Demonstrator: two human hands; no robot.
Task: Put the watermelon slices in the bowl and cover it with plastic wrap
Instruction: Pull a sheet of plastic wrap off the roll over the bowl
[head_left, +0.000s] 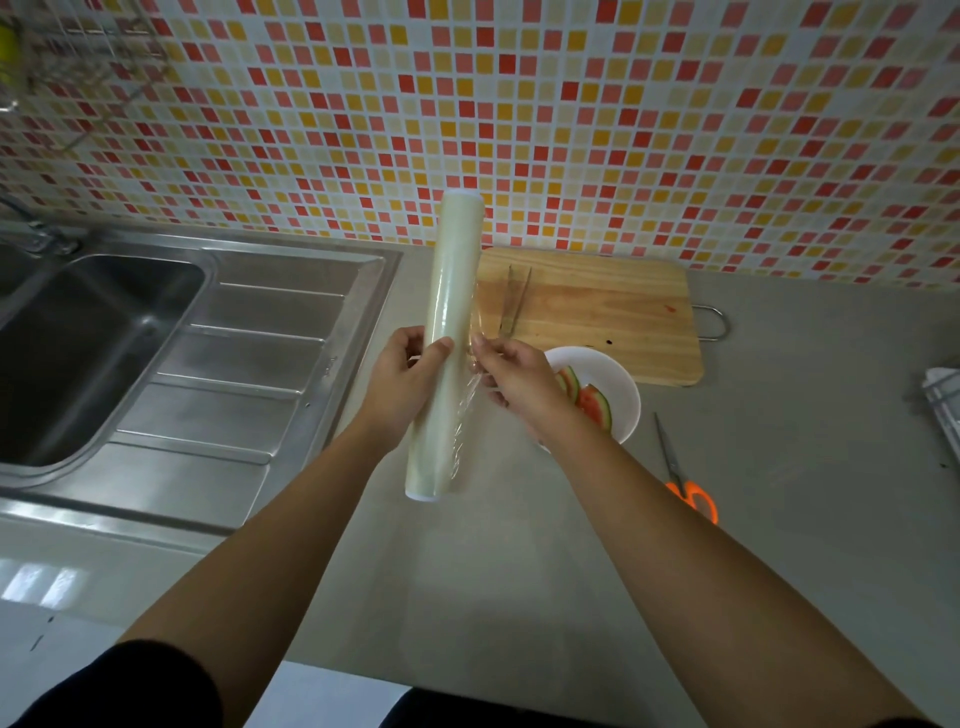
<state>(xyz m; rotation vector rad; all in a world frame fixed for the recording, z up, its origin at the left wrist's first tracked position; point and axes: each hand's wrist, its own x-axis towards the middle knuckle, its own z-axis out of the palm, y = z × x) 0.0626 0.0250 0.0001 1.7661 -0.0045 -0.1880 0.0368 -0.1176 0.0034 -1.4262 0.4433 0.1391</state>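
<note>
A long roll of plastic wrap (448, 312) is held nearly upright above the grey counter. My left hand (405, 374) grips the roll around its middle from the left. My right hand (511, 379) pinches the loose edge of the clear film (470, 400) just right of the roll. Behind my right hand stands a white bowl (618, 379) with watermelon slices (589, 397) in it, partly hidden by my wrist.
A wooden cutting board (597, 317) with metal tongs (514, 301) lies behind the bowl. Orange-handled scissors (685, 478) lie on the counter to the right. A steel sink (93, 353) with a drainboard fills the left. A cloth (943, 400) sits at the right edge.
</note>
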